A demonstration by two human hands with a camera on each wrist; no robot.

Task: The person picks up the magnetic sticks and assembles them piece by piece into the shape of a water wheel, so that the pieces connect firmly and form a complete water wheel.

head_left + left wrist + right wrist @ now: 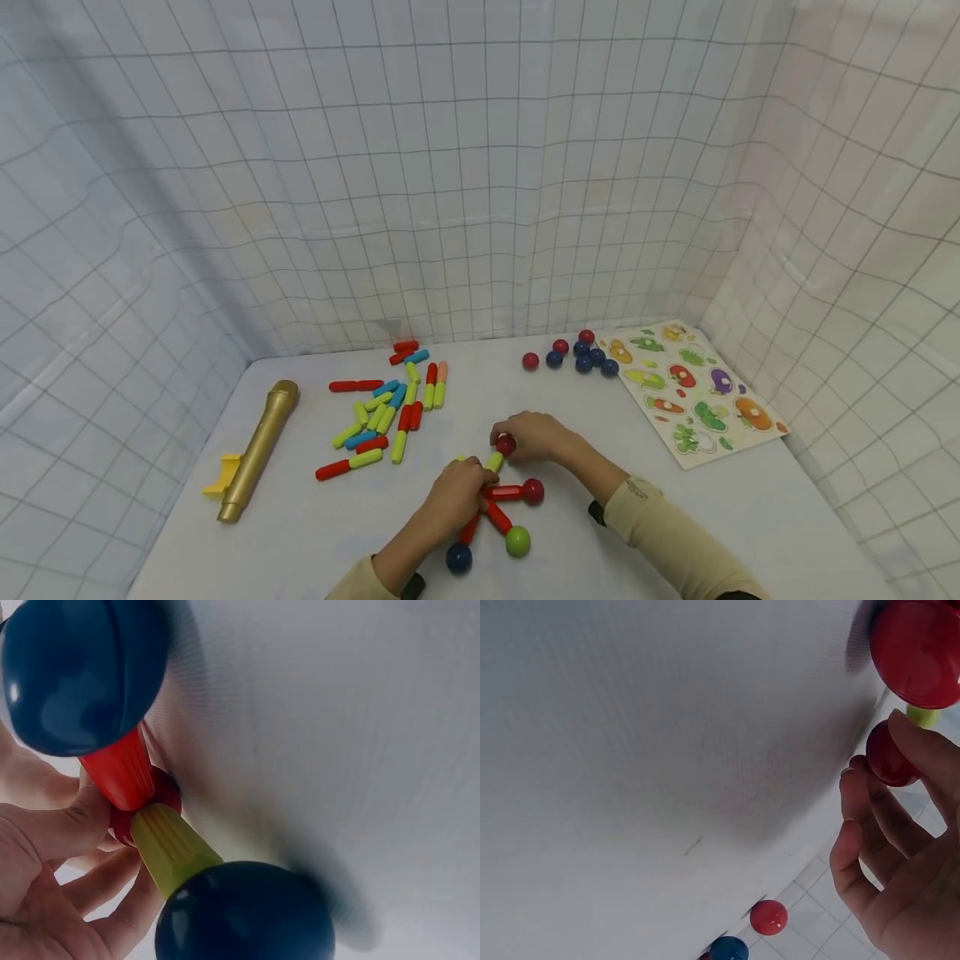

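Observation:
A spoked figure of coloured sticks and balls lies near the table's front. My left hand (456, 493) grips its centre, where a dark red ball (166, 796) shows in the left wrist view. From it a red stick (124, 772) and a yellow-green stick (174, 851) run to blue balls (82, 671). Towards the right hand, another red stick (506, 492) ends in a red ball (533, 491); a further one ends in a green ball (517, 542). My right hand (537, 437) pinches a red ball (891, 756) at the tip of a yellow-green stick (494, 462). The fingers partly cover both hubs.
Several loose red, blue and yellow-green sticks (397, 421) lie left of centre. Red and blue balls (583, 363) cluster at the back right, beside a vegetable puzzle board (678, 392). A gold microphone (258, 450) lies at the left with a yellow piece (223, 477).

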